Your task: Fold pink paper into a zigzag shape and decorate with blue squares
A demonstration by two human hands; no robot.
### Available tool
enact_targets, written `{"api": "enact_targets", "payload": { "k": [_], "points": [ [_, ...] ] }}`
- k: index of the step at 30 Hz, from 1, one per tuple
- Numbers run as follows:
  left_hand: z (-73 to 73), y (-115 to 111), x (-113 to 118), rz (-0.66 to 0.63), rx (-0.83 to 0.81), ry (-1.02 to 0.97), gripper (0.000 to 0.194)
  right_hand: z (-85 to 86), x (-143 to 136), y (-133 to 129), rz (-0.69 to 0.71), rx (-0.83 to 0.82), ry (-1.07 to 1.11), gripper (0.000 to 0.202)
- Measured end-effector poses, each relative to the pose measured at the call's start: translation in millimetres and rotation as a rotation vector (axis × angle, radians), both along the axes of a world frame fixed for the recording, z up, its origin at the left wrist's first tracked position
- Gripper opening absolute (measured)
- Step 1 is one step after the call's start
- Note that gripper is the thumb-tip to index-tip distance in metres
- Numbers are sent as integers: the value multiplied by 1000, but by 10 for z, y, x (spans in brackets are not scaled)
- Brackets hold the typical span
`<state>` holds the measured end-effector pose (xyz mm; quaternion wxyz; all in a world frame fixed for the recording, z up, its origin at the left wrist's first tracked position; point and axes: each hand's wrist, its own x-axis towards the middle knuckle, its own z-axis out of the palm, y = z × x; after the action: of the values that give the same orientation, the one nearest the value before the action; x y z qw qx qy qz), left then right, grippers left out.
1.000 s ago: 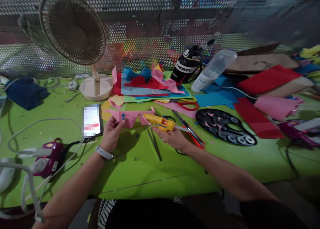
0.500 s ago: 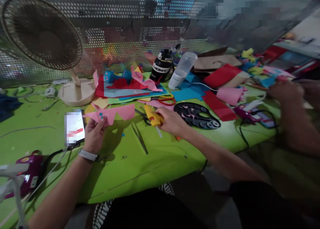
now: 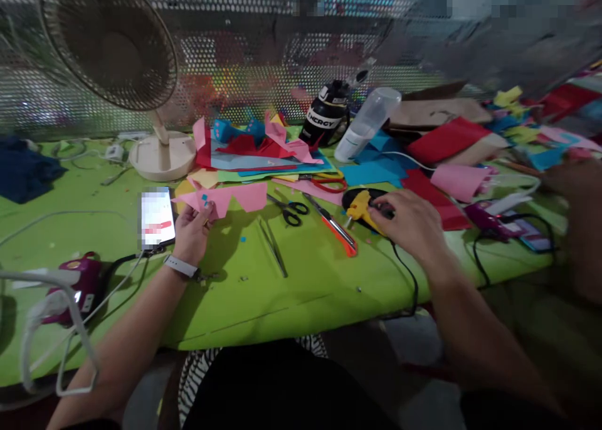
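Observation:
My left hand pinches a pink folded paper piece, which has zigzag edges and small blue squares on it. Over on the right, my right hand is closed on a small yellow glue gun, resting at the dark palette-shaped pad that it largely covers. Between the hands lie tweezers, black scissors and an orange utility knife. A tiny blue square sits near the tweezers.
A lit phone lies left of my left hand, with a purple glue gun and cords nearer me. Behind stand a fan, a black bottle and a clear bottle. Another person's arm reaches in at right.
My right hand has carried the yellow glue gun rightward to the dark pad, uncovering the utility knife and scissors. My left hand still holds the pink paper. The view has shifted somewhat.

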<state>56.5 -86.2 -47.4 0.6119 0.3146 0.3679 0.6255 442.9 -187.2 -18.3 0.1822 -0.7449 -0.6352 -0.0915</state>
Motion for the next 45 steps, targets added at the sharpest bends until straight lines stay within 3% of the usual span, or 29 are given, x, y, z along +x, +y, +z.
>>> {"api": "enact_targets", "payload": {
  "k": [2, 5, 7, 10, 14, 17, 20, 25, 28, 31, 34, 40, 45],
  "points": [
    [-5, -7, -2, -2, -10, -7, 38, 72, -459, -65, 69, 21, 154, 32],
    [-17, -18, -10, 6, -14, -7, 34, 66, -1178, -138, 432, -406, 301, 44],
    [-24, -24, -18, 8, -13, 0, 35, 2, -1507, -147, 560, -582, 242, 55],
    [-30, -27, -28, 2, -4, 11, 36, -113, -1664, -100, 658, -688, 298, 52],
    [-17, -19, -34, -7, -18, -6, 38, -184, -1477, 3, 549, -869, 877, 40],
    [-7, -9, -34, -3, -34, -22, 38, -121, -1310, 59, 595, -820, 1310, 37],
    [-10, -5, -31, -12, -32, -16, 37, 9, -1239, 91, 721, -664, 1476, 39],
    [-18, 4, -36, -18, -2, 0, 33, 91, -1276, 132, 541, -233, 1314, 26],
    [-17, 16, -43, -1, -8, -19, 32, 29, -1267, 160, 560, -83, 1034, 26],
    [-25, 23, -42, 6, -25, -29, 31, -22, -1204, 189, 629, -76, 707, 22],
    [-43, 17, -34, -2, -25, -19, 30, -36, -1178, 220, 647, -176, 608, 24],
    [-54, -8, -26, -13, -11, 19, 28, -164, -1475, 270, 656, -237, 1065, 30],
    [-55, -12, -17, -13, -19, 19, 29, -344, -1642, 321, 683, -261, 1151, 34]
  ]
}}
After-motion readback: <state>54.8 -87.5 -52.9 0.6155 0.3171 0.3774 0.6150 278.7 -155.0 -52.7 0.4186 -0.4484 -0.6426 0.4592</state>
